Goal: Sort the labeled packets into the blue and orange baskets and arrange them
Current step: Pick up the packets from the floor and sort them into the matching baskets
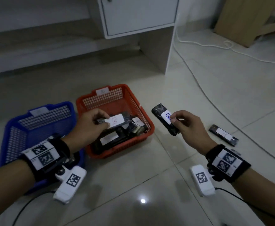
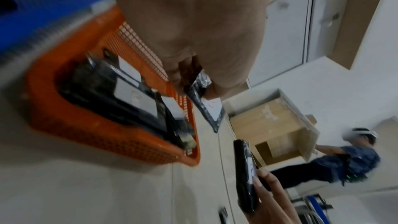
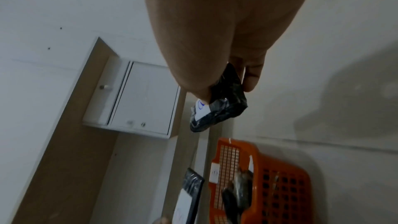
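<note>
Holding two packets at once, one per hand, so risking a mix-up: red-marked packet [image 1: 112,122] pinched by left hand [image 1: 91,126] directly above orange basket [image 1: 147,121], blue-marked packet [image 1: 165,121] pinched between thumb and fingertips of right hand [image 1: 189,126] just right of that basket and clear of the floor. Could easily drop the blue-marked one into the nearer orange basket instead of blue basket [image 1: 16,126], well to the left of the orange one, across the other arm. Thin fingertip grips on glossy black wrap, likely slippery. Both packets slim, dark, plastic-sealed, each with a white handwritten label; several similar ones heaped untidily inside the orange basket, another packet [image 1: 223,135] lying on the floor farther right.
</note>
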